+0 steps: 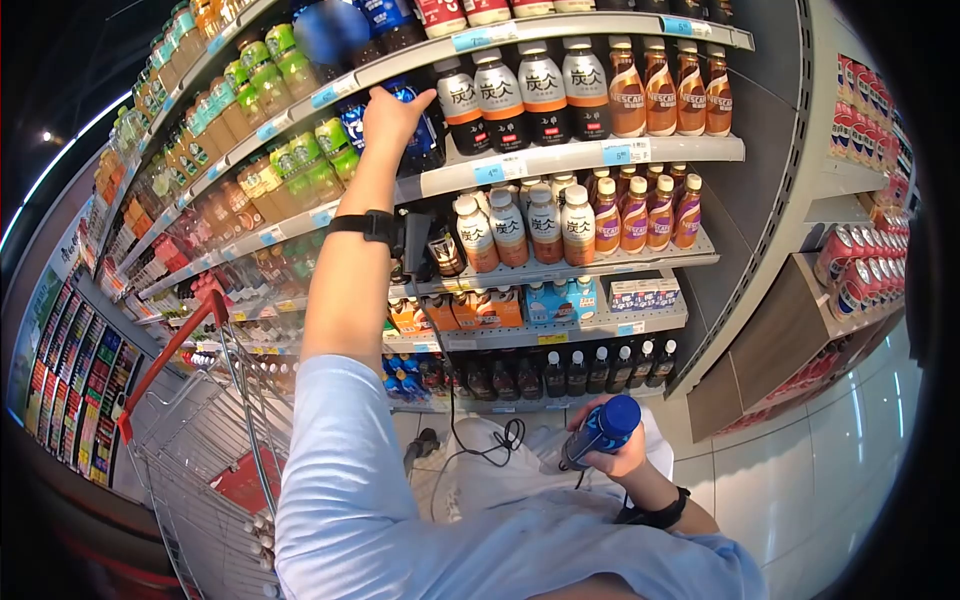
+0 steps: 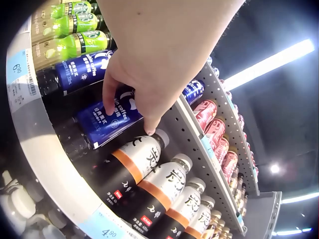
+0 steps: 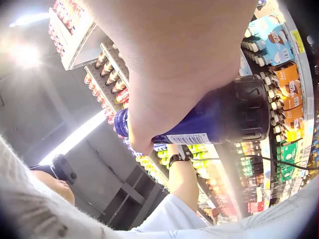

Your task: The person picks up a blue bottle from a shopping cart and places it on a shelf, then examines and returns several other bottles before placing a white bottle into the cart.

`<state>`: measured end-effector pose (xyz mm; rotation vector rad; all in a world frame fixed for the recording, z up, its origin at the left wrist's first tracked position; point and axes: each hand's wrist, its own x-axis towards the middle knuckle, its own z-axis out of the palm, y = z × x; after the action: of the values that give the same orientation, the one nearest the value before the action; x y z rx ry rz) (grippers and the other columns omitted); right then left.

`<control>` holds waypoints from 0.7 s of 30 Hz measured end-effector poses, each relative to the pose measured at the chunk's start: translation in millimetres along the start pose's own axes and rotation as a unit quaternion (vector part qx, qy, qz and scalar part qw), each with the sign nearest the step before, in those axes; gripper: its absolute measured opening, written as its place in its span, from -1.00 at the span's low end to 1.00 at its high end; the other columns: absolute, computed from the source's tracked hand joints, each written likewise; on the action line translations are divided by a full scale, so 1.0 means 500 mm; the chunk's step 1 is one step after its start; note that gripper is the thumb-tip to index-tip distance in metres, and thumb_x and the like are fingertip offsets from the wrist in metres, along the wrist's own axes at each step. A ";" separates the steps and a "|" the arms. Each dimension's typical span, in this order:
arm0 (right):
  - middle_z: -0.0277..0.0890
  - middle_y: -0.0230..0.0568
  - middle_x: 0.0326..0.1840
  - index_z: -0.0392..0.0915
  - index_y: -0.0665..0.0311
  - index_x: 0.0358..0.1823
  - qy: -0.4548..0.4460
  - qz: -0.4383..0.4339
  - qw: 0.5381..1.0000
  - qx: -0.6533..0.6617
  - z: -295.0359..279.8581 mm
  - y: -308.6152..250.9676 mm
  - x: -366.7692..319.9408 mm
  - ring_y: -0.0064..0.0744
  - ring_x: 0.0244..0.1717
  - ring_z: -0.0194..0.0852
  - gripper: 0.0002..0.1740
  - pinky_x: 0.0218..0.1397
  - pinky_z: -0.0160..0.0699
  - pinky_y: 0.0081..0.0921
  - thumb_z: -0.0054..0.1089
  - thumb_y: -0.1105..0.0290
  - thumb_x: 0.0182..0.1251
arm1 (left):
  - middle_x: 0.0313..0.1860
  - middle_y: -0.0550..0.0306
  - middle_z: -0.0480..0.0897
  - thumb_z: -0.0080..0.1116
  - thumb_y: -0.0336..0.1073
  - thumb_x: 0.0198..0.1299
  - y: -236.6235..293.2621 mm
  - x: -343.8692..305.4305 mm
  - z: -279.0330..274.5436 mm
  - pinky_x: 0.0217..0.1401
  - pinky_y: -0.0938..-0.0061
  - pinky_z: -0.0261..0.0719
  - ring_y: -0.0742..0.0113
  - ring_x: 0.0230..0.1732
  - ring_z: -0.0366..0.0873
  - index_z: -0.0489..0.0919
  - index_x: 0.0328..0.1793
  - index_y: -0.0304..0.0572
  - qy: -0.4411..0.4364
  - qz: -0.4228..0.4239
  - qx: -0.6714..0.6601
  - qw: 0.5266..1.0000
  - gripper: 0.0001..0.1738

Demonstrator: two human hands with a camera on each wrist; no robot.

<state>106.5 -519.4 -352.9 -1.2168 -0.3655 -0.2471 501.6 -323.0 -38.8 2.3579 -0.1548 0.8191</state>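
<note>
My left hand reaches up to a middle shelf at a dark blue coffee bottle. In the left wrist view its fingers and thumb bend around the bottle's upper part, and the cap is hidden under the palm. The bottle lies between a matching blue bottle and white-capped black bottles. Low in front of my body, my right hand grips another dark blue bottle with a blue cap. In the right wrist view, this bottle's barcode label shows below the palm.
A shelf rail with price tags runs below the reached bottles, and another shelf hangs above. On the left stands a wire shopping cart with a red handle. A black cable hangs in front of my body.
</note>
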 end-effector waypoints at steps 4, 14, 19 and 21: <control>0.60 -0.07 -0.05 0.33 0.28 0.19 0.001 0.006 1.000 -0.004 -0.009 0.005 -0.004 -0.29 -0.01 0.61 -0.19 0.11 0.56 -0.34 0.51 0.51 -0.20 | 0.19 -0.38 0.57 0.46 0.17 -0.01 -0.015 -0.016 -0.013 0.21 0.09 0.56 -0.22 0.22 0.57 0.39 0.28 -0.46 0.066 0.081 0.027 0.994 -0.05; 0.59 -0.07 -0.03 0.33 0.29 0.20 0.037 0.045 0.997 0.048 -0.013 0.024 0.005 -0.18 0.01 0.62 -0.19 0.12 0.58 -0.26 0.49 0.45 -0.20 | 0.26 -0.25 0.46 0.35 0.03 0.17 0.009 -0.120 -0.054 -0.02 0.04 0.68 -0.24 0.03 0.65 0.30 0.52 0.27 0.031 0.194 0.229 0.953 -0.21; 0.56 -0.07 -0.07 0.34 0.29 0.17 0.011 0.014 0.999 0.042 0.002 0.019 0.013 -0.16 -0.01 0.62 -0.23 0.09 0.59 -0.24 0.48 0.41 -0.17 | 0.25 -0.30 0.40 0.37 -0.01 0.15 -0.010 -0.094 -0.021 -0.12 0.10 0.72 -0.19 -0.07 0.69 0.29 0.53 0.31 0.031 0.197 0.236 0.951 -0.19; 0.56 -0.07 -0.07 0.34 0.28 0.18 0.013 0.009 0.999 0.036 0.001 0.023 0.013 -0.16 -0.01 0.62 -0.22 0.09 0.59 -0.24 0.48 0.42 -0.17 | 0.23 -0.27 0.41 0.38 -0.04 0.14 -0.004 -0.090 -0.018 -0.13 0.10 0.72 -0.17 -0.08 0.69 0.30 0.52 0.29 0.022 0.194 0.229 0.953 -0.20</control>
<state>116.5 -515.2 -360.0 -1.1437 -0.3386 -0.2322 461.5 -320.1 -61.4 2.7867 -0.4662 1.2011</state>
